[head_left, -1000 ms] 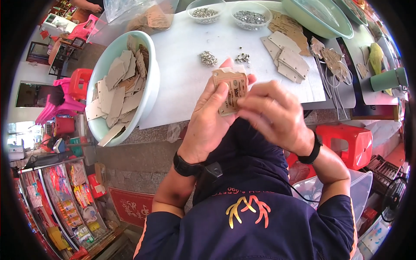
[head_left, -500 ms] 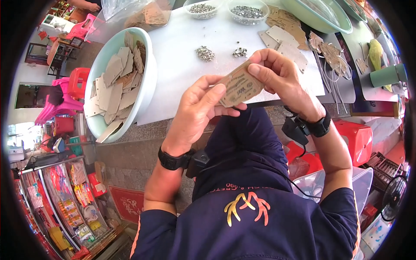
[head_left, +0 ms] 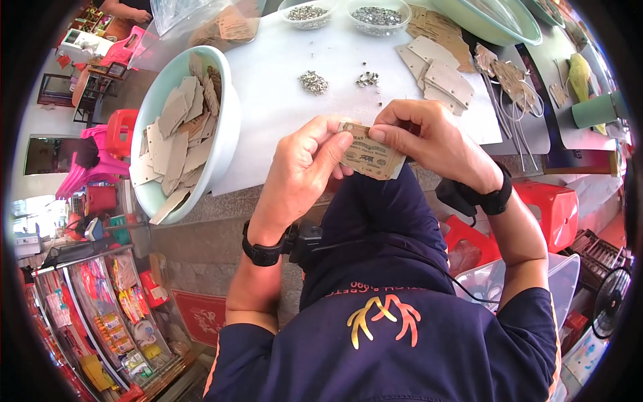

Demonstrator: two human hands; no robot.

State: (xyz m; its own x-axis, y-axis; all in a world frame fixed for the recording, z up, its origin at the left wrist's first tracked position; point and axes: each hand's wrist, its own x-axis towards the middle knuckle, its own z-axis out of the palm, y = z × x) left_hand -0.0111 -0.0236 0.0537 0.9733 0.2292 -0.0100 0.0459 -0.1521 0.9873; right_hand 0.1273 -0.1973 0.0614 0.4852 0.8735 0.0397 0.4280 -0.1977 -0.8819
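- Over the near edge of the white-topped desk (head_left: 268, 107): small flat brown cardboard card with dark print (head_left: 372, 155), held up between both hands, printed face showing, slightly tilted.
- Left bare hand (head_left: 299, 167): fingers pinching card's left edge, thumb on printed face.
- Right bare hand (head_left: 439, 137): fingers pinching card's upper right corner, thumb in front, fingers curled; contact behind the card is hidden.
- Beyond the hands: two loose heaps of small shiny metal pieces (head_left: 313, 82), side by side, apart.
- Farther back: two clear round plastic bowls (head_left: 378, 32) holding similar bits.
- Left side: pale green plastic basin (head_left: 232, 144), loaded with grey and brown cardboard pieces.
- Right side: overlapping flat grey cardboard plates (head_left: 447, 82).
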